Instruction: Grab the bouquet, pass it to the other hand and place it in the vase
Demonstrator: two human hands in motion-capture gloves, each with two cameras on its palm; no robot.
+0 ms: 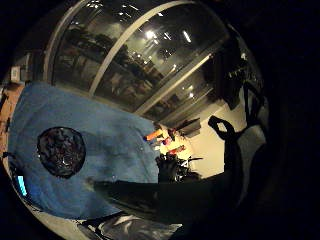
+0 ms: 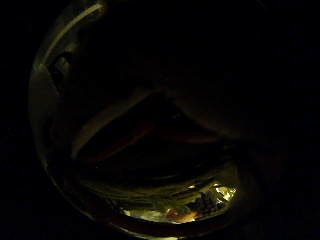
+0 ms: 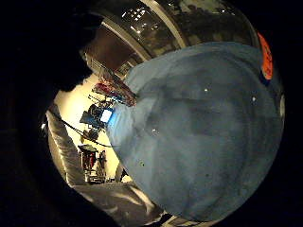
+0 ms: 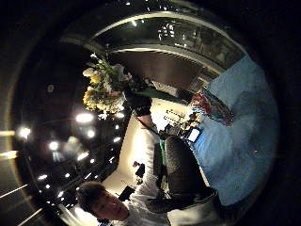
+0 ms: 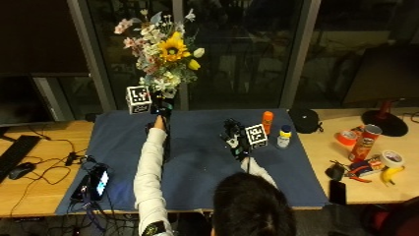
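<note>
The left hand (image 5: 160,109) is raised high over the far side of the blue cloth (image 5: 196,162), its grip curled round the stems of the bouquet (image 5: 164,46), which stands upright above the glove with a yellow sunflower near the middle. The right thumb side palm view shows the same: the bouquet (image 4: 103,87) is held up in a black glove. The vase (image 1: 61,151) lies below the left palm on the cloth, seen from above as a dark round mouth. The right hand (image 5: 233,139) hovers low over the cloth, fingers spread and holding nothing. An orange bottle (image 5: 267,122) stands just beyond it on the bench (image 5: 39,182).
</note>
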